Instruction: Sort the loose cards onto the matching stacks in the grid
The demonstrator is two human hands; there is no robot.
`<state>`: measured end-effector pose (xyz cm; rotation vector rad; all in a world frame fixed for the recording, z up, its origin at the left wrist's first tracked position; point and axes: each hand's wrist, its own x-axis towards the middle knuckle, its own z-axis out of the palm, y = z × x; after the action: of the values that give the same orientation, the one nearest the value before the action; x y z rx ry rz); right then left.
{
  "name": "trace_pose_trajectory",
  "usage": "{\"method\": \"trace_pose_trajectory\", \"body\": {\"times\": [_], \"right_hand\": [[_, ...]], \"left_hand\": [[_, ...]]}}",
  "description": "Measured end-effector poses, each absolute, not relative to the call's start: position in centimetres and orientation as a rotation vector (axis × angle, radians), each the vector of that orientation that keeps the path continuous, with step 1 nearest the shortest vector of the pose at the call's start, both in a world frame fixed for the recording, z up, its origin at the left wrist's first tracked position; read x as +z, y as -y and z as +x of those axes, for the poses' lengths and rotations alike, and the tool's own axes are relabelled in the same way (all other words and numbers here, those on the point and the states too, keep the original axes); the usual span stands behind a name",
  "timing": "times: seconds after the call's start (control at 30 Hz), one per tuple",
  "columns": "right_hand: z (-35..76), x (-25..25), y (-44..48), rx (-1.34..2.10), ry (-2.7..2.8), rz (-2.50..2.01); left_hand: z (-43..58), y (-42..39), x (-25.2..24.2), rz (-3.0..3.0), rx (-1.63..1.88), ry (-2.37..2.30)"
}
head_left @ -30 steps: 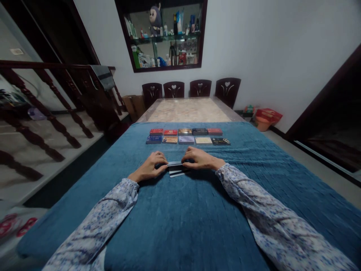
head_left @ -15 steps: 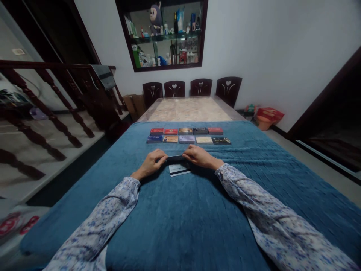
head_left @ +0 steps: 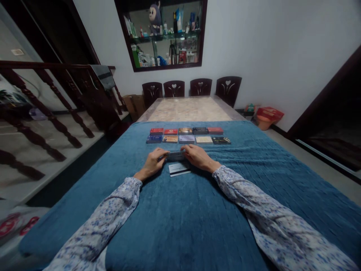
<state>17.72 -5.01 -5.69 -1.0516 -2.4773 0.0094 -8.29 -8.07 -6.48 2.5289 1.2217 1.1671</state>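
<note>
Between my two hands a thin greyish card is held up, tilted, above the blue cloth. My left hand pinches its left end, and my right hand grips its right end, with fingers closed on it. Just below lies a white card with a dark stripe, flat on the cloth. Beyond my hands are two rows of card stacks; the near row includes a blue stack, a lilac stack and a black stack, the far row a red stack.
The blue cloth covers the near part of a stone-topped table. Dark chairs stand at its far end. A wooden railing is on the left, and an orange bin on the right.
The held card has tilted, so that more of its greyish face shows instead of a dark edge. Both hands have shifted slightly, and the right fingers are a little more raised.
</note>
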Motion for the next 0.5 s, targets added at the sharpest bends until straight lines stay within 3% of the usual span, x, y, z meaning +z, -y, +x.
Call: {"method": "trace_pose_trajectory", "body": {"times": [0.5], "right_hand": [[17.1,-5.3,6.0,-0.016,2.518,-1.211]], "left_hand": [[-7.9,8.2,-7.0,2.571,1.087,-1.385]]}}
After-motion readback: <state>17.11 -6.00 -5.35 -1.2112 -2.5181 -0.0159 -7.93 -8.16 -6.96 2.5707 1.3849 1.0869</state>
